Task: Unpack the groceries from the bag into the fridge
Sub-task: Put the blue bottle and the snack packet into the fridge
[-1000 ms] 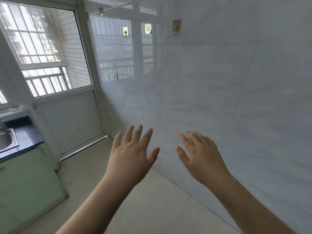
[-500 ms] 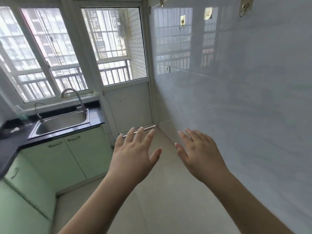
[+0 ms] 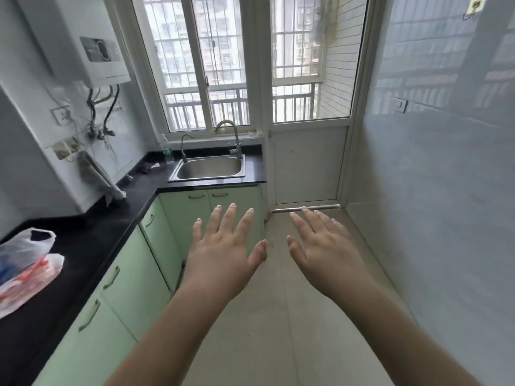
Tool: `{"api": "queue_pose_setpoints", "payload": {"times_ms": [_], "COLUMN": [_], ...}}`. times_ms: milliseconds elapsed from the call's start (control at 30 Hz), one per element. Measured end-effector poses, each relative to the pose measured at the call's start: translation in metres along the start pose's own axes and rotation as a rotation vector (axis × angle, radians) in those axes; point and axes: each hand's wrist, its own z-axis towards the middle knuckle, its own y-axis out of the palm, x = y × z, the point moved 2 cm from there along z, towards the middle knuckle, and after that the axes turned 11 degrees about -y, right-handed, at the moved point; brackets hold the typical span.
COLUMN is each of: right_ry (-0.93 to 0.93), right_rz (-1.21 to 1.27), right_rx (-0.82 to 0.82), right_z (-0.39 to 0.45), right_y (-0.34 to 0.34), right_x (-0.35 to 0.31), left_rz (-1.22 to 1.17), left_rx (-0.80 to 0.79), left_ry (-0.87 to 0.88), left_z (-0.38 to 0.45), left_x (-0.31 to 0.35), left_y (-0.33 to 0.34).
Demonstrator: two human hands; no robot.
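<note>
Both bare hands are held out in front of the camera in the lower middle of the frame, backs up, over the pale tiled floor [image 3: 250, 344]. The left hand [image 3: 223, 260] has its fingers straight and spread apart, the thumb angled out toward the centre of the frame; it holds nothing. The right hand [image 3: 326, 254] lies just beside it, not touching, fingers likewise straight and slightly fanned, and it too holds nothing. The thin white plastic grocery bag with red and blue contents showing through [image 3: 25, 268] lies at the far left edge of the frame on the glossy black countertop [image 3: 92, 240], well apart from both hands and to the left of the left hand's fingertips; its handle loops stand loose at the top. What is inside cannot be made out through the blur. The countertop runs in an L over pale green cabinet doors with metal handles [image 3: 125, 288]. In the upper middle of the frame a stainless steel sink [image 3: 209, 168] with a curved tap is set in the counter below a barred window [image 3: 195, 65]. A white wall-mounted water heater [image 3: 92, 48] hangs in the upper left, and a glossy grey tiled wall [image 3: 432, 176] fills the right side.
</note>
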Motion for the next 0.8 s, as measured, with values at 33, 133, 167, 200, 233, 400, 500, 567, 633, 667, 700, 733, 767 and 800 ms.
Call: {"api": "queue_pose_setpoints", "payload": {"times_ms": [33, 133, 167, 200, 233, 400, 500, 567, 633, 667, 700, 733, 767, 800], "right_ry": [-0.019, -0.086, -0.107, -0.126, -0.145, -0.235, -0.290, -0.335, -0.369, -0.380, -0.388, -0.398, -0.409, -0.421], "right_rz": [0.008, 0.008, 0.000, -0.008, -0.011, 0.000, 0.023, 0.027, 0.038, 0.047, 0.055, 0.064, 0.073, 0.080], "right_rx": [0.002, -0.012, -0.022, -0.030, -0.035, -0.032, -0.035, -0.045, -0.046, -0.040, -0.036, -0.037, -0.043, -0.048], "right_z": [0.012, 0.045, 0.055, 0.064, 0.073, 0.115, 0.137, 0.150, 0.162, 0.170, 0.178, 0.186, 0.194, 0.203], "right_y": [0.005, 0.020, 0.025, 0.030, 0.034, 0.049, 0.058, 0.066, 0.073, 0.077, 0.081, 0.085, 0.090, 0.094], "right_x": [-0.012, -0.051, -0.064, -0.077, -0.089, -0.144, -0.172, -0.186, -0.194, -0.197, -0.198, -0.200, -0.201, -0.203], "left_rz": [0.004, 0.041, 0.045, 0.035, 0.019, 0.044, 0.063, 0.079, 0.081, 0.082, 0.079, 0.071, 0.074, 0.084], "left_rx": [0.000, 0.023, 0.042, 0.059, 0.069, 0.091, 0.098, 0.093, 0.095, 0.100, 0.107, 0.118, 0.111, 0.095], "left_ry": [-0.026, -0.096, -0.116, -0.134, -0.149, -0.229, -0.284, -0.313, -0.332, -0.342, -0.354, -0.366, -0.380, -0.397], "left_z": [0.004, 0.014, 0.016, 0.019, 0.021, 0.032, 0.037, 0.040, 0.045, 0.048, 0.052, 0.056, 0.061, 0.066], "left_x": [-0.016, -0.066, -0.081, -0.096, -0.110, -0.178, -0.212, -0.227, -0.238, -0.242, -0.245, -0.248, -0.252, -0.255], "left_y": [0.001, 0.000, -0.001, -0.003, -0.004, -0.002, 0.000, 0.002, 0.004, 0.006, 0.007, 0.009, 0.013, 0.017]}}
